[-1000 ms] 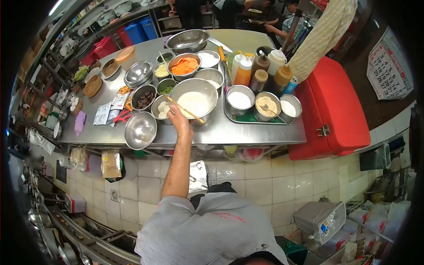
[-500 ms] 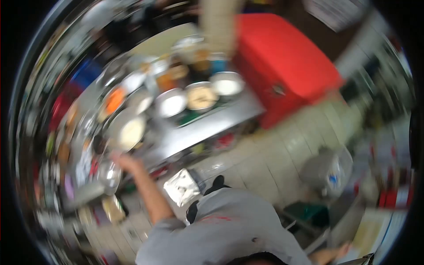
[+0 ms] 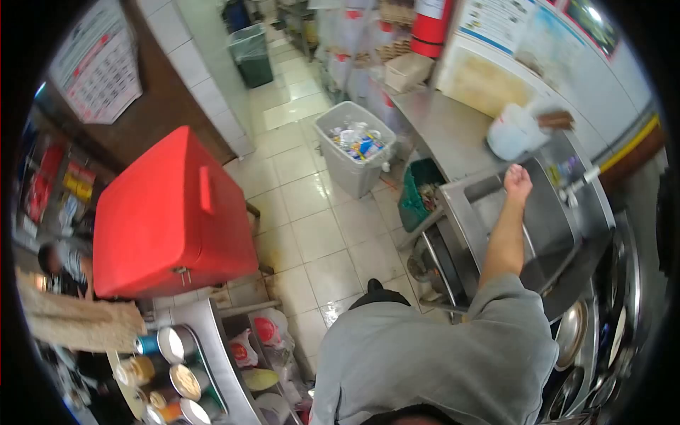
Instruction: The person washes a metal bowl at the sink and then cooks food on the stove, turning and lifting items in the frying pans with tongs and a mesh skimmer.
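Note:
My right hand (image 3: 518, 183) is stretched out over the stainless steel sink (image 3: 471, 219), its fingers curled closed. What it holds, if anything, is hidden. Just past it, on the metal ledge, stands a white plastic tub (image 3: 510, 134) with brown sticks or handles (image 3: 556, 120) beside it. A faucet (image 3: 579, 188) is fixed at the sink's far right side. My left hand is out of the picture.
A grey bin of rubbish (image 3: 354, 156) and a green basket (image 3: 418, 195) stand left of the sink. Further left is a red cooler box (image 3: 149, 219), with a metal counter (image 3: 219, 361) of food containers below it. Another person (image 3: 67, 265) is at the left edge.
My view has swung right, from the food counter towards the sink. My left hand, earlier reaching over that counter, has left the picture. My right hand is now further out, over the sink.

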{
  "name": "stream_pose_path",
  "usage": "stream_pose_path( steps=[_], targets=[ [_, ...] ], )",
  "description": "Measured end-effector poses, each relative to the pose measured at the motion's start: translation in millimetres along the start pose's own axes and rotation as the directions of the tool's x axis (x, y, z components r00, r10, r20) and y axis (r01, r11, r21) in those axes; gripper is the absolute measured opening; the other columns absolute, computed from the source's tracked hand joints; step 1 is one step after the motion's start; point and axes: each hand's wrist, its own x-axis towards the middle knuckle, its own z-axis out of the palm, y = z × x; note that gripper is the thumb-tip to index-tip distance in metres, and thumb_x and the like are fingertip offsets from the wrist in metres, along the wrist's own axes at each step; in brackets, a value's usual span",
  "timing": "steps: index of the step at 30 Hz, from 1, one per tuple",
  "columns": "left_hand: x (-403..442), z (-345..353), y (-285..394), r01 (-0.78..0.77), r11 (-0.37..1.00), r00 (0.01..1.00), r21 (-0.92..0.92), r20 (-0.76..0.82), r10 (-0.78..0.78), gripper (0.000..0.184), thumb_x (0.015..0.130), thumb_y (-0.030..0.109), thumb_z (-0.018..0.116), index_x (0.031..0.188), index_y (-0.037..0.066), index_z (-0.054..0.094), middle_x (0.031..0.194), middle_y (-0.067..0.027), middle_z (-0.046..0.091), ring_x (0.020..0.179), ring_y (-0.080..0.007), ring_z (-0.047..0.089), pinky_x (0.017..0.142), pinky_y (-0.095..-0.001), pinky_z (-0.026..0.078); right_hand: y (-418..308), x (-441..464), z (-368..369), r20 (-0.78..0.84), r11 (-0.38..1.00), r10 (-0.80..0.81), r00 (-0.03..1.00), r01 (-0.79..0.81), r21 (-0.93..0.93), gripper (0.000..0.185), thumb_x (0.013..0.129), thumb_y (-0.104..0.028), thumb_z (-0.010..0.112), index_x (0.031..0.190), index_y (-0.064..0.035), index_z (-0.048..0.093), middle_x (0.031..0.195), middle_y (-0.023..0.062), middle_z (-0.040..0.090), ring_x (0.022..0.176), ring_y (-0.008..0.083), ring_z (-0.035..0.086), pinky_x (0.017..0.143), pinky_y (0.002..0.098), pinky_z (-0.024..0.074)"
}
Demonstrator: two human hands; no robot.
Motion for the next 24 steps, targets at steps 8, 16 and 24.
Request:
stream_pose_path(
  steps=[8, 16, 24],
  targets=[
    [-63.8, 70.8, 37.6, -0.031, 0.996, 0.933, -0.084, 0.355, 0.059, 0.036, 0.082, 0.018, 0.05, 0.113, 0.0, 0.051, 0.107, -0.0105, 0.055, 0.096, -0.0218, 0.052, 0.087, -0.0335, 0.04, -24.3, -44.7, 8.0, -0.405, 0.956, -0.293, 0.866, 0.277, -0.098, 0.019, 0.086, -0.014, 0.04, 0.074, 0.0007, 0.045, 0.066, 0.011, 0.049, 0.063, 0.0253, 0.049, 0.055, 0.0335, 0.0399],
    [-225.4, 123.7, 101.5, -0.019, 0.979, 0.709, -0.203, 0.688, 0.156, 0.036, 0.08, 0.014, 0.051, 0.113, 0.0, 0.051, 0.107, -0.0107, 0.055, 0.096, -0.022, 0.052, 0.086, -0.0334, 0.04, -124.0, -25.9, -37.7, -0.495, 0.871, -0.491, 0.717, 0.391, -0.298, 0.017, 0.087, -0.017, 0.045, 0.073, -0.0068, 0.045, 0.058, 0.005, 0.043, 0.056, 0.0196, 0.045, 0.05, 0.0294, 0.038],
    [-410.1, 181.0, 201.9, 0.049, 0.925, 0.313, -0.378, 0.885, 0.345, 0.038, 0.077, 0.009, 0.052, 0.114, 0.0, 0.05, 0.107, -0.011, 0.055, 0.095, -0.0222, 0.052, 0.085, -0.0332, 0.04, -254.7, 15.6, -100.8, -0.287, 0.265, -0.95, 0.121, -0.168, -0.95, 0.056, 0.08, -0.044, 0.057, 0.108, 0.0036, 0.049, 0.097, 0.0191, 0.056, 0.092, 0.0338, 0.053, 0.08, 0.043, 0.0421]
  ],
)
